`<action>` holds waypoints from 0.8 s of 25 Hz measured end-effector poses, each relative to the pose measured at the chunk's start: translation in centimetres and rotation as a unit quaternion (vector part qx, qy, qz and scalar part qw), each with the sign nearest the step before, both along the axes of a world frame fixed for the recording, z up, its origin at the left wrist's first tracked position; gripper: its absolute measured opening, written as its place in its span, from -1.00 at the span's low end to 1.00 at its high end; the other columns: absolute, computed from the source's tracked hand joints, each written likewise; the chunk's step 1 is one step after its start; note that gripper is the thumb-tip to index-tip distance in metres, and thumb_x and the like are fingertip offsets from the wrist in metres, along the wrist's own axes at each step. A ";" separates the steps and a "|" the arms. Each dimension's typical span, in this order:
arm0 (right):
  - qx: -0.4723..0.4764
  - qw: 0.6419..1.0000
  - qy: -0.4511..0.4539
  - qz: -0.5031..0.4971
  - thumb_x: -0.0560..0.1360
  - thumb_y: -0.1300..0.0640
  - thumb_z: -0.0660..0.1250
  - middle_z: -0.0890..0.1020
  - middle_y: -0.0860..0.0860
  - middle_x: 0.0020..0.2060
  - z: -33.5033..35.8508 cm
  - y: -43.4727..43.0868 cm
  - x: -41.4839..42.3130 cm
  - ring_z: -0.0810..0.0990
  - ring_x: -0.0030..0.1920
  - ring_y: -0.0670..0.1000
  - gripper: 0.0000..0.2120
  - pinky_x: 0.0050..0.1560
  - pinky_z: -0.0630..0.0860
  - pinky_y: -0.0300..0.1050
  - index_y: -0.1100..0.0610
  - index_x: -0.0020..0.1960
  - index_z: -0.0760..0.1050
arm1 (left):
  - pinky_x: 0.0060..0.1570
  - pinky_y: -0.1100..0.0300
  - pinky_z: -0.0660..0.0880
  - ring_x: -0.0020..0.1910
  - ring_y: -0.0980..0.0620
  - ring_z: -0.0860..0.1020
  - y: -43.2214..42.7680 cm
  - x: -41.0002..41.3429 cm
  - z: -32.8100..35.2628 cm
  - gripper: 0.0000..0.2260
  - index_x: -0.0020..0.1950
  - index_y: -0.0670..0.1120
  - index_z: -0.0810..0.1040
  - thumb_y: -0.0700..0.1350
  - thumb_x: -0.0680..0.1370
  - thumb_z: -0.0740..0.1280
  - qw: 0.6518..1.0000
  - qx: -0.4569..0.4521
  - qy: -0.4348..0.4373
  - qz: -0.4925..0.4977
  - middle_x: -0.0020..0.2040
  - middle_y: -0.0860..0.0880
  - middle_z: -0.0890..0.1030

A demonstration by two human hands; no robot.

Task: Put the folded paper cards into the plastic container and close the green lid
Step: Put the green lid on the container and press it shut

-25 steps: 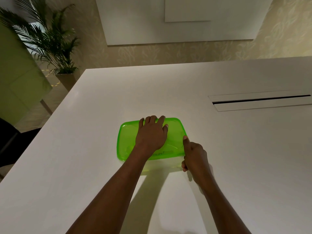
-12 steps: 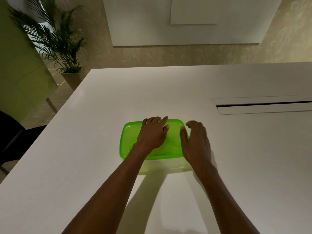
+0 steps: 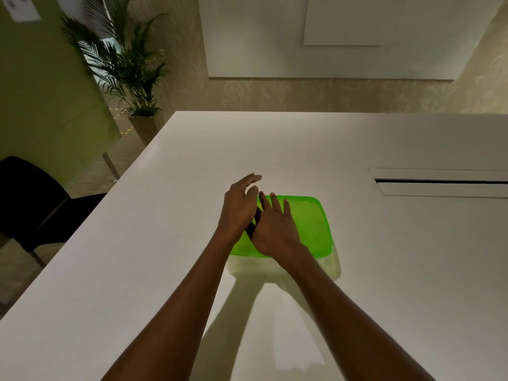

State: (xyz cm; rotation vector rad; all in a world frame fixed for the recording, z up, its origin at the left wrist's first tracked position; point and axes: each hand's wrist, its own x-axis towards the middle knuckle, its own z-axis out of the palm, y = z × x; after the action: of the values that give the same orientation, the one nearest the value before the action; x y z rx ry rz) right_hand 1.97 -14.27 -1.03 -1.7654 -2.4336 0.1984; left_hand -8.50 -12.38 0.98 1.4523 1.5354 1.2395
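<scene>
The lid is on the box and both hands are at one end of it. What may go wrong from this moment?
1. Both the left hand and the right hand sit at the left end of the green lid. Its right end is unpressed and may not seal, or may lift.
2. No hand grips the plastic container, so a push may slide it on the smooth table.
</scene>
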 end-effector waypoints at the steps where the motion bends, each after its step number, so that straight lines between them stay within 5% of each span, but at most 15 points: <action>1: 0.004 1.000 -0.003 -0.001 0.67 -0.19 0.02 0.02 0.10 0.66 -0.1 0.0 -0.1 -0.08 0.66 0.18 -0.41 0.60 -0.09 0.28 -0.02 0.64 0.07 | 0.36 0.31 0.32 0.45 0.10 0.49 -0.5 -0.4 0.0 -0.67 0.39 -0.04 0.62 -0.21 0.68 0.23 0.999 0.008 0.032 0.019 0.46 0.04 0.57; 6: 0.012 1.000 0.003 -0.011 0.67 -0.23 -0.05 0.02 0.05 0.66 -0.4 -0.2 -0.1 -0.07 0.66 0.15 -0.43 0.62 -0.10 0.24 -0.13 0.65 0.02 | 0.48 0.05 0.38 0.47 -0.13 0.48 -3.5 -2.7 -1.1 -0.62 0.50 -0.20 0.48 -0.13 0.69 0.26 0.983 -0.026 0.149 0.106 0.46 -0.15 0.54; 10: 0.019 1.000 0.013 -0.019 0.66 -0.25 -0.07 0.04 0.04 0.66 -0.6 -0.3 0.0 -0.05 0.66 0.13 -0.42 0.62 -0.10 0.23 -0.13 0.65 0.05 | 0.13 -0.02 0.51 0.22 -0.25 0.60 -6.0 -4.0 -2.4 -0.61 0.29 -0.25 0.51 0.06 0.69 0.24 0.960 -0.112 0.205 0.152 0.24 -0.24 0.61; 14: 0.020 1.000 0.012 -0.020 0.66 -0.25 -0.07 0.06 0.04 0.66 -0.7 -0.2 -0.1 -0.05 0.66 0.14 -0.42 0.62 -0.09 0.23 -0.13 0.64 0.06 | -0.33 0.04 0.67 -0.38 -0.18 0.72 -8.2 -4.8 -3.5 -0.37 -0.01 -0.24 0.54 0.35 0.64 0.11 0.960 -0.198 0.136 0.141 -0.11 -0.20 0.65; 16: 0.014 1.000 0.010 -0.019 0.66 -0.25 -0.07 0.05 0.04 0.66 -0.6 -0.2 -0.1 -0.05 0.66 0.13 -0.42 0.62 -0.10 0.22 -0.13 0.64 0.06 | -0.48 0.06 0.65 -0.51 -0.14 0.68 -8.8 -4.9 -4.0 -0.31 -0.12 -0.24 0.57 0.41 0.61 0.12 0.964 -0.210 0.100 0.130 -0.26 -0.20 0.67; 20: 0.013 1.000 0.008 -0.019 0.67 -0.25 -0.07 0.02 0.04 0.66 -0.6 -0.3 0.0 -0.07 0.66 0.14 -0.42 0.62 -0.12 0.23 -0.13 0.65 0.03 | -0.38 0.15 0.50 -0.64 -0.03 0.53 -9.4 -4.5 -5.1 -0.36 -0.33 -0.16 0.49 0.40 0.59 0.23 0.976 -0.167 0.001 0.139 -0.57 -0.10 0.57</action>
State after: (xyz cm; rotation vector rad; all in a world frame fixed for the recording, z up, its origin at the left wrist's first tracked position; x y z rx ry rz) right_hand 1.96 -14.55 -1.67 -1.7900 -2.3787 0.1761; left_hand -12.96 -21.80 -4.11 1.0488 1.8904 1.0662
